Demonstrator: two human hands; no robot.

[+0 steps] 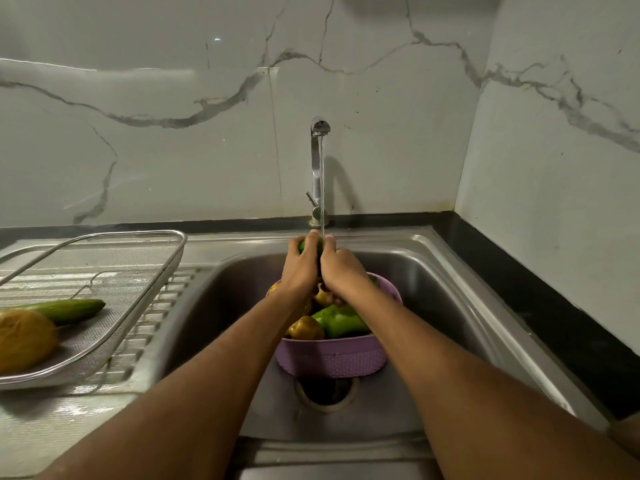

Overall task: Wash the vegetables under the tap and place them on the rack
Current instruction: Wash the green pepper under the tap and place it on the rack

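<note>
Water runs from the steel tap (317, 157) onto a small green vegetable (303, 245) held over the sink. My left hand (302, 268) and my right hand (341, 270) both grip it, fingers curled round it, so most of it is hidden. Below my wrists a purple basket (332, 356) stands in the sink with a green pepper (341, 320) and yellowish vegetables (304, 329) inside. On the left, a wire mesh rack (117, 278) on the drainboard holds a cucumber (69, 309) and a round yellow-brown vegetable (24, 341).
The steel sink (460, 306) has an open drain (325, 391) just in front of the basket. A black counter strip (540, 306) runs along the right wall. Marble-patterned tiles rise behind the tap.
</note>
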